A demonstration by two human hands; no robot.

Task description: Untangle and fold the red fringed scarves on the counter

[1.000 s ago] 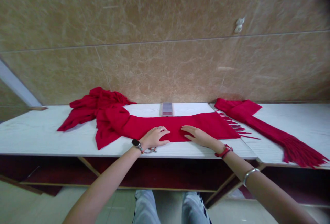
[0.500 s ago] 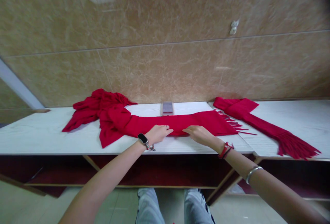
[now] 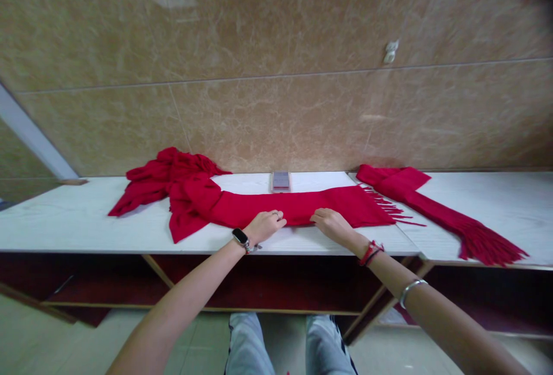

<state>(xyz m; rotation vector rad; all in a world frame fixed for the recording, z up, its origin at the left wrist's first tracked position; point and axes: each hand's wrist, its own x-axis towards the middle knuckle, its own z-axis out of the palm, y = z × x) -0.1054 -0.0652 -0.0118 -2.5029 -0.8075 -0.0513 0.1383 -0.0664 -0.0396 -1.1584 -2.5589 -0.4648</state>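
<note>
A red scarf [image 3: 298, 205] lies lengthwise along the white counter, its fringe pointing right and its left part bunched up. At its near edge my left hand [image 3: 265, 226] has its fingers closed on the fabric, a ring and a dark-faced wristband showing. A short way to the right, my right hand [image 3: 334, 225] pinches the same near edge. The stretch of scarf between and behind my hands lies fairly flat. My fingertips are partly hidden against the cloth.
More crumpled red cloth [image 3: 173, 167] lies at the left by the wall. A folded fringed red scarf [image 3: 436, 211] rests on the right. A small grey-topped box [image 3: 281, 181] stands behind the middle of the scarf. The white counter [image 3: 86, 231] has dark red shelves [image 3: 276, 286] below.
My two hands have come only slightly, with fingers curled more at the scarf's near edge. The view has shifted a little; the scarf lies nearly the same.
</note>
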